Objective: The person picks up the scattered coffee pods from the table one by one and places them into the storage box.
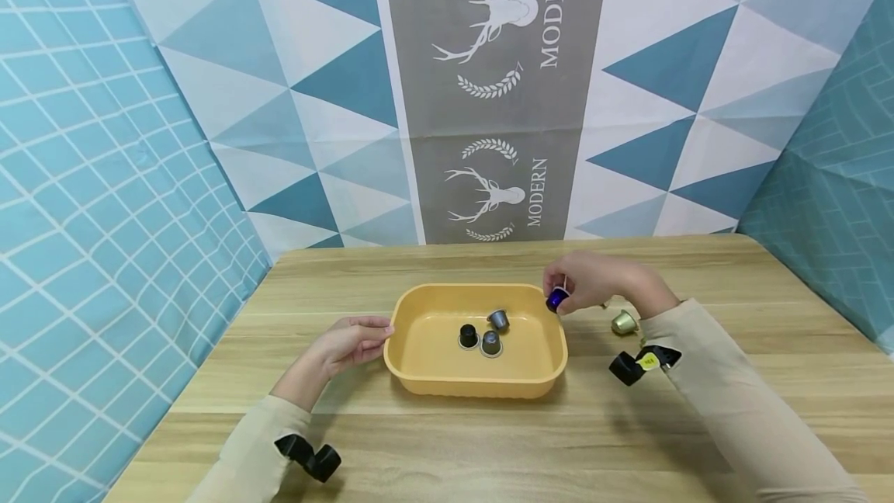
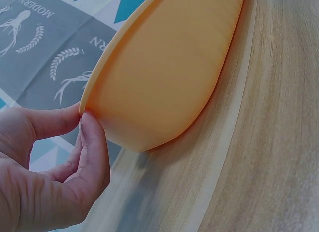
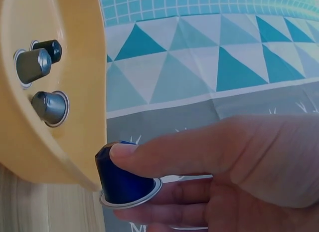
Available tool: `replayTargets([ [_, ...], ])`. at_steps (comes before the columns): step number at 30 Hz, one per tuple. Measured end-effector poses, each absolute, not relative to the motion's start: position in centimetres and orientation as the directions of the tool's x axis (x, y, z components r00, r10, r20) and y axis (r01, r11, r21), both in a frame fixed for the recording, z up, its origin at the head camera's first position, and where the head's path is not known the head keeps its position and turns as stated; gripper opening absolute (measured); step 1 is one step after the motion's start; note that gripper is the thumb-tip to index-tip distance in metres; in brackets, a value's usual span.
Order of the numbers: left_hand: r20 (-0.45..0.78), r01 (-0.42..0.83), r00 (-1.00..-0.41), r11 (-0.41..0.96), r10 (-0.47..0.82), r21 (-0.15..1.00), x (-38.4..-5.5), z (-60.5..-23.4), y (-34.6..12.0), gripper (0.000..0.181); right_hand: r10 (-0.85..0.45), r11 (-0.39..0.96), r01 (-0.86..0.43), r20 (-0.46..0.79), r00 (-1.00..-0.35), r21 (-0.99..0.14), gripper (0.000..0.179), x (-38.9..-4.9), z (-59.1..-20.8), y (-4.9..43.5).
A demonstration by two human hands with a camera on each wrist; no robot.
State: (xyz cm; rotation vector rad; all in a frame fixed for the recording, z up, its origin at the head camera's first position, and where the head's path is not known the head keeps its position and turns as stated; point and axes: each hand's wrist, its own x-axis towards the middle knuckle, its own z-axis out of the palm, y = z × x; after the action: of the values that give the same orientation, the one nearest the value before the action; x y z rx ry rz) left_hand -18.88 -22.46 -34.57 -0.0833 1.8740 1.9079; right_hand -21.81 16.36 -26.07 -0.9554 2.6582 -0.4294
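Blue capsule (image 1: 556, 300) pinched in right hand (image 1: 594, 282) fingers (image 3: 164, 154), at tray (image 1: 408, 367) right rim, above bench (image 1: 489, 449). Left hand (image 1: 345, 344) thumb and finger pinch tray's left rim. Tray holds one black capsule (image 1: 468, 335) and two grey capsules (image 1: 497, 320). Gold capsule (image 1: 624, 322) lies on bench near right wrist.
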Motion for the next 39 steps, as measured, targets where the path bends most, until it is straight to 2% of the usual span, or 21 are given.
replayTargets([
  [18, -0.347, -0.352, -0.894, 0.035, 0.284, 0.935, -18.9, -34.5, -22.5, 0.029, -0.665, 0.738, -0.588, -0.208, -0.717, -0.331, 0.016, -22.3, -25.9, 13.6],
  [29, -0.351, -0.362, -0.887, 0.02, 0.299, 0.932, -18.9, -34.6, -22.6, 0.014, -0.684, 0.725, -0.611, -0.223, -0.695, -0.318, 0.017, -23.1, -26.1, 11.8],
  [39, -0.346, -0.358, -0.881, 0.022, 0.324, 0.933, -19.0, -34.7, -22.9, 0.02, -0.69, 0.723, -0.619, -0.275, -0.669, -0.308, 0.018, -23.8, -26.4, 10.5],
])
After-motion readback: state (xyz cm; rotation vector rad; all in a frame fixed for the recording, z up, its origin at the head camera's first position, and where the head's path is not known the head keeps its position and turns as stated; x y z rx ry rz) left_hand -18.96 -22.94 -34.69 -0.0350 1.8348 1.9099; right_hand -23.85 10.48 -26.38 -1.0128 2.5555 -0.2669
